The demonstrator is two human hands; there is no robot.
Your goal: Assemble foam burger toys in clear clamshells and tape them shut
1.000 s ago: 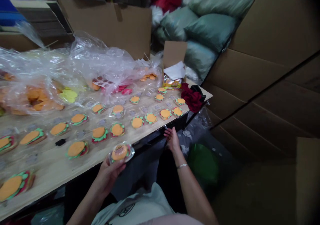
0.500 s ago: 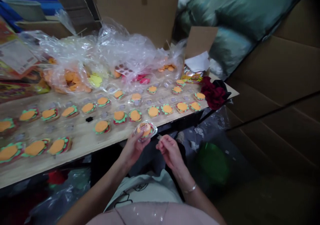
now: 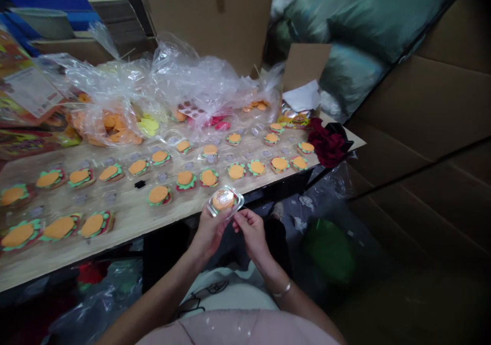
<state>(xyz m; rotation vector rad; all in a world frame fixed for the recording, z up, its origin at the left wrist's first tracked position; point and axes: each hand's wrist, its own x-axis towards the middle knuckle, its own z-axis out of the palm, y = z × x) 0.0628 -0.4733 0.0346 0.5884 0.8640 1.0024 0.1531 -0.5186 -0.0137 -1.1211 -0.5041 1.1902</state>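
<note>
My left hand (image 3: 210, 232) grips a clear plastic clamshell pack (image 3: 238, 201) with a toy burger (image 3: 223, 198) inside, just off the table's front edge. The pack is closed, and its domed lid faces up. My right hand (image 3: 249, 230) is closed in a pinch at the pack's lower right edge. Whatever lies between those fingertips is too small to make out. On the table behind, several toy burgers (image 3: 159, 195) with orange tops and green and red layers sit in rows in clear packs with their lids lying open.
Plastic bags of orange pieces (image 3: 115, 125) and yellow pieces (image 3: 149, 125) lie along the table's back. A small open carton (image 3: 307, 61) and dark red cloth (image 3: 326, 143) are at the right end. Large cardboard boxes (image 3: 433, 109) stand to the right. A small black object (image 3: 140, 184) lies among the packs.
My right hand has moved left and up to the pack's edge. The pack has tilted slightly in my left hand, whose thumb has come off the lid. The view has shifted a little.
</note>
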